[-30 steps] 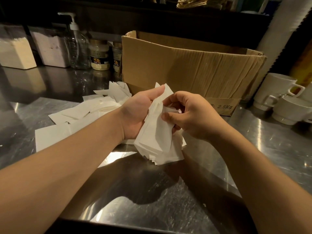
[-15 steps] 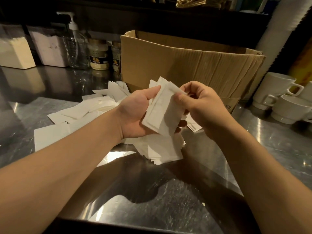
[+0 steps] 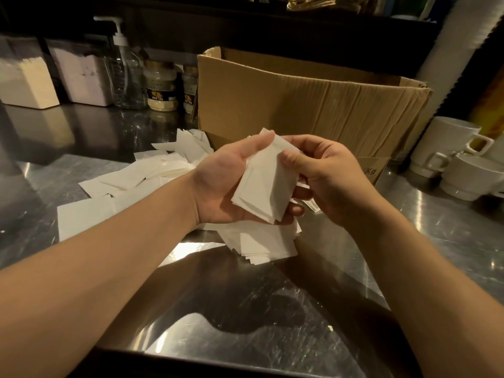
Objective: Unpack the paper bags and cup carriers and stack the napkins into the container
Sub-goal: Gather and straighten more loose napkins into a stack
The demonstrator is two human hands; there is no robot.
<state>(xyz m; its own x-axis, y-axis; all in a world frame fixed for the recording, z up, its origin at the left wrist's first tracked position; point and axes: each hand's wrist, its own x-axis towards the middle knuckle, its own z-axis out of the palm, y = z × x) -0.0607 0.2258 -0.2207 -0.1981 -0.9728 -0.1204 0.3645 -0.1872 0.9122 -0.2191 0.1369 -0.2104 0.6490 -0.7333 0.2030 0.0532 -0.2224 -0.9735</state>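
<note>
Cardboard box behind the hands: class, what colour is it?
The cardboard box is plain brown, with dark print low on one flap; the head view shows it.

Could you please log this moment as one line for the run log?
left hand: holds napkin stack | right hand: pinches its top | loose napkins on counter | cardboard box behind
</note>
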